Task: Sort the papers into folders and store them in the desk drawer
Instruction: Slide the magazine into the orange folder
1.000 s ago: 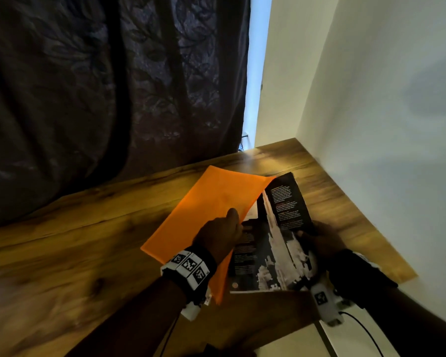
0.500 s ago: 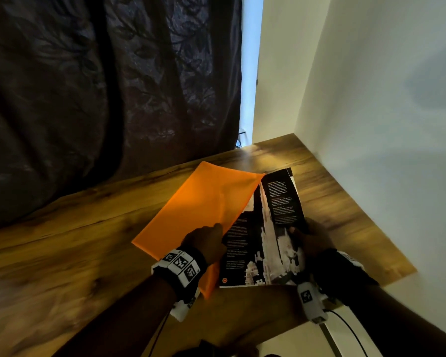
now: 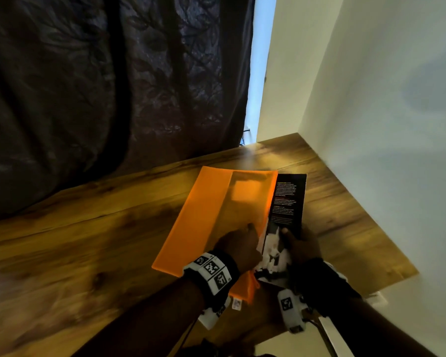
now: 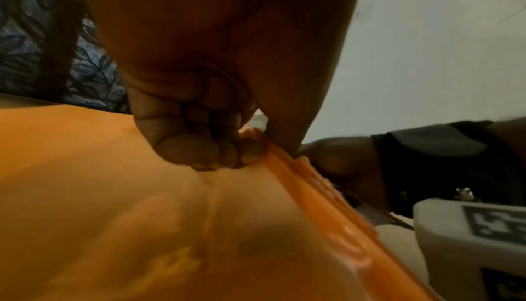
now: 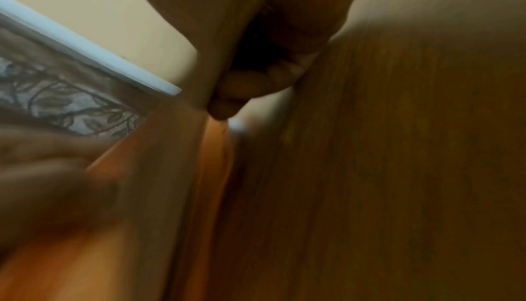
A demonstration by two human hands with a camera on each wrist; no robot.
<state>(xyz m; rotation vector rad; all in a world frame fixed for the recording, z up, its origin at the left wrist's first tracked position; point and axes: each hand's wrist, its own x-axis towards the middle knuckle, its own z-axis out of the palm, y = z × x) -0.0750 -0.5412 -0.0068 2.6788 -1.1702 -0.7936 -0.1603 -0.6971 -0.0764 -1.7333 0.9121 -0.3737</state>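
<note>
Your translucent orange plastic folder (image 3: 204, 217) lies flat on the wooden desk top, its right edge lifted. Tucked under that edge is your glossy black printed sheet with white tower artwork and small text (image 3: 289, 202), about half still showing.

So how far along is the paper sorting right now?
Early on. Done: the black printed sheet is partly inside the orange folder on the wooden desk. In hand: the left hand pinches the folder's edge, and the right hand holds the sheet, its grip partly hidden. Left: seat the sheet fully, close the folder and store it; no drawer or other papers are in view.
</note>
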